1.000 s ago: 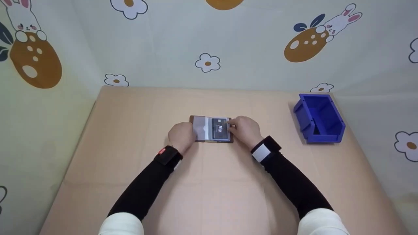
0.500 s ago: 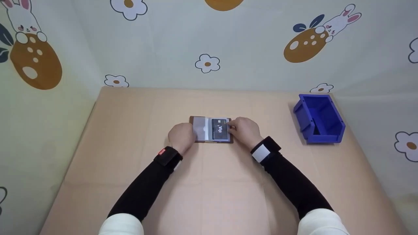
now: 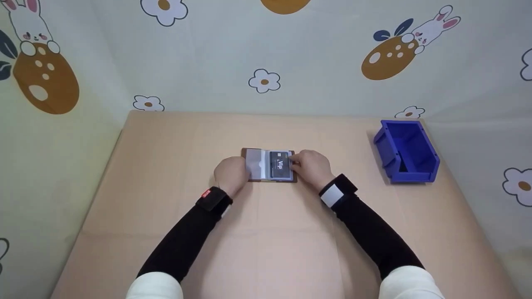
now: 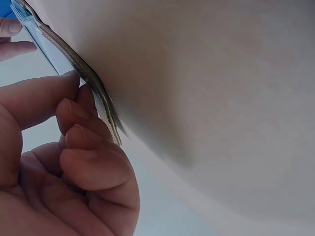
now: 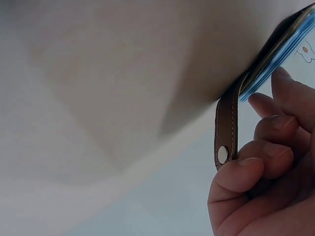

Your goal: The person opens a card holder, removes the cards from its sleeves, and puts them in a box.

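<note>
A brown card holder (image 3: 256,166) lies spread on the table with its clear plastic pages facing up. In its right-hand page sits a black card (image 3: 279,164) marked "Vip". My left hand (image 3: 231,174) grips the left cover, thumb and index finger pinching its edge in the left wrist view. At the opposite edge, my right hand (image 3: 312,167) has thumb and index finger at the border of the plastic page beside the card. The right wrist view shows a stitched brown strap (image 5: 227,123) with a metal snap hanging by that hand's curled fingers.
A blue plastic bin (image 3: 384,155) stands at the table's back right, with a dark piece (image 3: 402,161) inside it. Behind the table (image 3: 291,232) and along both sides rise pale walls (image 3: 216,58) printed with flowers and rabbits.
</note>
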Demonstrator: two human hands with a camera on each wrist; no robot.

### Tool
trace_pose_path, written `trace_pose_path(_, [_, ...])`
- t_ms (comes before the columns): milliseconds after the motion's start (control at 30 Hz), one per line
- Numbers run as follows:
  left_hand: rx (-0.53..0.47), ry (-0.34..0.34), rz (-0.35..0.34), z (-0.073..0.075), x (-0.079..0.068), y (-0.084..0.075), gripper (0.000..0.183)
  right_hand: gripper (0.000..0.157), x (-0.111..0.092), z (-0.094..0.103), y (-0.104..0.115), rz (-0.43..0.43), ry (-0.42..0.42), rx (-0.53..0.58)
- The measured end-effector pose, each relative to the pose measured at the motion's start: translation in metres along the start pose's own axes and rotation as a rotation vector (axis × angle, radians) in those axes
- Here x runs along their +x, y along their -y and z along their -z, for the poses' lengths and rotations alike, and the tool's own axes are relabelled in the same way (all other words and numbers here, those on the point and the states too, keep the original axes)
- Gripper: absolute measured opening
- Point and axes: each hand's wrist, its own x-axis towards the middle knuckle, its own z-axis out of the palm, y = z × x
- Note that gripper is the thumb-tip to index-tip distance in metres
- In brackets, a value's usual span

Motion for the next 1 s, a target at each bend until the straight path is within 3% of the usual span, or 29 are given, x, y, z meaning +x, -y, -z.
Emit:
trace_pose_path(367, [-0.009,0.003,-0.01,0.001,0.0,-0.001,0.016,0.024,0.001,0.003,0.006,0.0,0.014,-0.043])
trace_pose_path(600, [-0.007,0.047,-0.003,0.003,0.004,-0.003,0.018,0.019,0.001,0.001,0.006,0.03,-0.01,-0.072])
trace_pose_path(1000, [-0.077,-0.034,-0.074,0.006,0.011,-0.029,0.038,0.017,0.002,-0.002,0.004,0.039,-0.02,-0.081])
